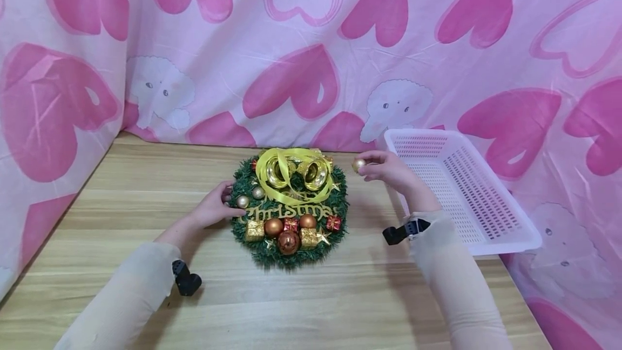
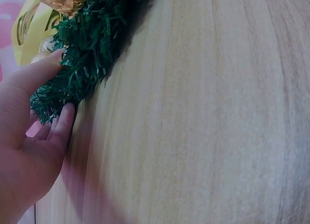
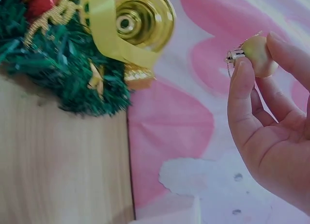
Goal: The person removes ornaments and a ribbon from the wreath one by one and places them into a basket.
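A green Christmas wreath (image 1: 290,259) lies on the wooden table, trimmed with gold bells (image 1: 316,173), yellow ribbon (image 1: 261,174), brown baubles (image 1: 289,242), small gift boxes and gold "Christmas" lettering. My left hand (image 1: 214,207) grips its left edge, thumb over the green tinsel and fingers curled at the outer side, as the left wrist view shows. Right of the wreath, my right hand (image 1: 389,170) pinches a small gold bauble (image 3: 260,56) between thumb and fingertips. Its metal cap and loop (image 3: 233,56) point toward the wreath. Two pale gold baubles (image 1: 242,201) sit near my left thumb.
A white plastic basket (image 1: 522,236) with perforated sides stands on the right of the table, just beyond my right forearm. Behind the table (image 1: 233,307) hangs a pink curtain (image 1: 218,80) with heart prints. Both wrists carry black straps with cameras.
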`<action>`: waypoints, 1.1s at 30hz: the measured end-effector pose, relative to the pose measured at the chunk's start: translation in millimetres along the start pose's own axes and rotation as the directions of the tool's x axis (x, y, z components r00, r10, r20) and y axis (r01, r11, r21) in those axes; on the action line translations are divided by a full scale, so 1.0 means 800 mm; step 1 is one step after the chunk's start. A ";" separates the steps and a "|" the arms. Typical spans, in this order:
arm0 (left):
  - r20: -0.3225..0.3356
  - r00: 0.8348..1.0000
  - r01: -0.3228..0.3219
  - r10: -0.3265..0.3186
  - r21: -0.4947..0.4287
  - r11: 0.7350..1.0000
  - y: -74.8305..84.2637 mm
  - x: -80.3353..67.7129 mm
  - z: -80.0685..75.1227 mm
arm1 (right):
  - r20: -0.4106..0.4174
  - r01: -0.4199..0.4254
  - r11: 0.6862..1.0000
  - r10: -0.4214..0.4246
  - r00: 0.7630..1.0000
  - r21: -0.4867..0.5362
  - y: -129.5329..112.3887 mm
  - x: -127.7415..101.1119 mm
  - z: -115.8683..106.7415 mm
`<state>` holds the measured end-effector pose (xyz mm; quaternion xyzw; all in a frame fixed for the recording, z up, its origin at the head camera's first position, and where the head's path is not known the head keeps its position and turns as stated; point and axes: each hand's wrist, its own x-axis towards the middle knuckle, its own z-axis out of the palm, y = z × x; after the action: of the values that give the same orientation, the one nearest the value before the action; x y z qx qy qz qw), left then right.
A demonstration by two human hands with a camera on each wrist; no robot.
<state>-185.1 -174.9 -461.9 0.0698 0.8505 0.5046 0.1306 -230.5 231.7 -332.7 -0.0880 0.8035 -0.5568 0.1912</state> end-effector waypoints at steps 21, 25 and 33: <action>0.011 1.000 0.022 -0.022 0.002 1.000 0.003 -0.002 0.000 | -0.156 -0.008 0.997 0.020 0.988 0.081 -0.005 -0.033 -0.097; 0.010 1.000 0.022 -0.022 0.007 1.000 0.005 -0.002 0.000 | -0.141 0.028 0.984 -0.003 0.990 0.175 0.005 -0.037 -0.113; 0.009 1.000 0.025 -0.025 0.012 1.000 0.006 -0.002 0.000 | -0.127 0.016 0.971 0.015 0.992 0.239 0.025 -0.043 -0.140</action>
<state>-183.3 -172.8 -457.3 0.0621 0.8538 0.4975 0.1402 -243.2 347.4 -310.1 -0.0287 0.7412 -0.6541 0.1485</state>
